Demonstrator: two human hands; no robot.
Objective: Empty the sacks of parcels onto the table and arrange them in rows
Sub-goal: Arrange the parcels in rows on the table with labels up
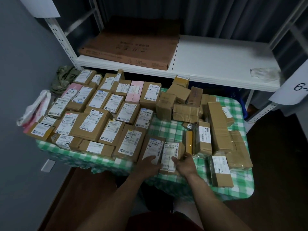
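1. A table draped in a green-and-white checked cloth [168, 130] is seen below a white metal shelf [216, 60].
2. The left half of the cloth is covered by labelled cardboard parcels [93, 114], laid label-up in close rows and touching one another.
3. On the right half, plain brown boxes [191, 105] are heaped loosely, some tilted and some on edge.
4. At the near edge, a small labelled parcel [170, 152] is gripped by the right hand [185, 164], with the thumb on its label.
5. The left hand [149, 165] is laid with straight fingers on the flat parcel [154, 145] just beside it.
6. A flat brown carton [130, 47] is stored on the shelf.
7. A plastic bag [35, 109] and a camouflage sack [63, 79] are seen at the table's left side.
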